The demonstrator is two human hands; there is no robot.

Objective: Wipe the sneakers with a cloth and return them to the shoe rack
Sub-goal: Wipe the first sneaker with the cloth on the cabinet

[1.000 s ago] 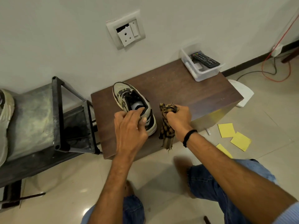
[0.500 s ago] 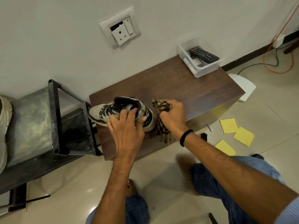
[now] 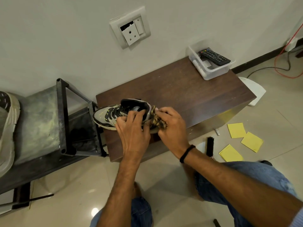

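Wiping in progress: gripping the sneaker point(image 3: 105, 114) at its collar with the curled left hand point(image 3: 132, 130), at the table's point(image 3: 180, 92) left end; pressing the cloth point(image 3: 158, 122), bunched in the clenched right hand point(image 3: 172, 126), against the heel. Next, likely: working round remaining sides before racking.

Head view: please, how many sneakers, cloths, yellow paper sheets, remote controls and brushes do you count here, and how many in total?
sneaker: 2
cloth: 1
yellow paper sheet: 3
remote control: 1
brush: 1
total: 8
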